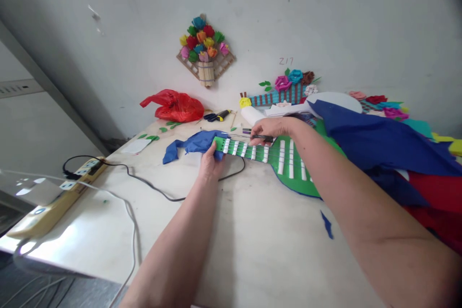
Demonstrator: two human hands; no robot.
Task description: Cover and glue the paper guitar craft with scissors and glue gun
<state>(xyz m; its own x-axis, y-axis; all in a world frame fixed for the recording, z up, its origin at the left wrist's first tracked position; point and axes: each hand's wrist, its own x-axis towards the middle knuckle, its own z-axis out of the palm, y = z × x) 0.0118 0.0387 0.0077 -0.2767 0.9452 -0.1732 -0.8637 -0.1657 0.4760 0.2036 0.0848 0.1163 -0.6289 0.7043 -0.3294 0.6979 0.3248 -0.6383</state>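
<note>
A flat green guitar-shaped craft [275, 159] with white rolled strips across it and a blue edge lies in front of me. My left hand [212, 161] is closed around the narrow end of its neck, thumb on top. Blue crepe paper [198, 143] sticks out behind and left of that end. Above the neck, my right hand [265, 131] grips scissors [266, 138] by the dark handle. Their thin metal blades point left, toward the blue paper. My right forearm hides part of the guitar's wide body.
Behind lie a red plastic bag [180, 107], yellow-and-black scissors [217, 115] and green paper leaves [153, 138]. Blue crepe paper sheets [382, 134] pile up at right. A blue scrap [327, 224] lies nearer me. A power strip [61, 197] with cables stands at left.
</note>
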